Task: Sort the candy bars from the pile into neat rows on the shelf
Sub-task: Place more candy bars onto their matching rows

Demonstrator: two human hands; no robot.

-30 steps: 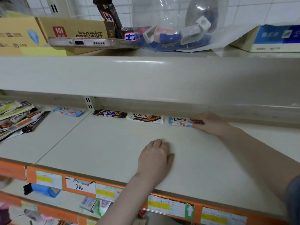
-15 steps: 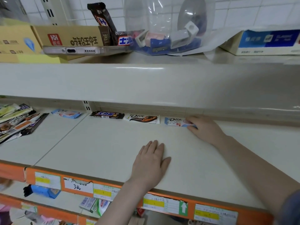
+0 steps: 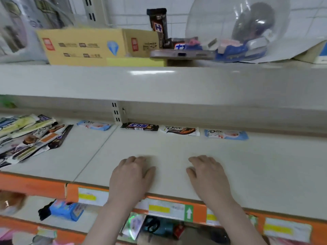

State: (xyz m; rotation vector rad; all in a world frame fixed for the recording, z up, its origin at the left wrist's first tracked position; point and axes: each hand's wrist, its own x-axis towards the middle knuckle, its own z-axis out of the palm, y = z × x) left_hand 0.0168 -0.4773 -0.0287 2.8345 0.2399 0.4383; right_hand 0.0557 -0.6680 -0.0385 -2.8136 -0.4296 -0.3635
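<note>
Orange price-label trim (image 3: 33, 185) runs along the shelf edge nearest me, and both my hands rest palm-down just behind it on the cream shelf (image 3: 265, 174). My left hand (image 3: 131, 175) and right hand (image 3: 208, 175) lie side by side, a little apart, fingers loosely curled, holding nothing. Farther back, against the rear wall, a row is begun: a dark chocolate bar (image 3: 139, 126), a brown Dove bar (image 3: 180, 130) and a blue Dove bar (image 3: 226, 134), end to end with small gaps. Another blue Dove bar (image 3: 94, 125) lies alone in the left bay. The pile (image 3: 30, 137) at far left looks barely touched, so I judge most of the sorting remains. Above, a cardboard box (image 3: 85, 46) is shut; its contents are hidden.
</note>
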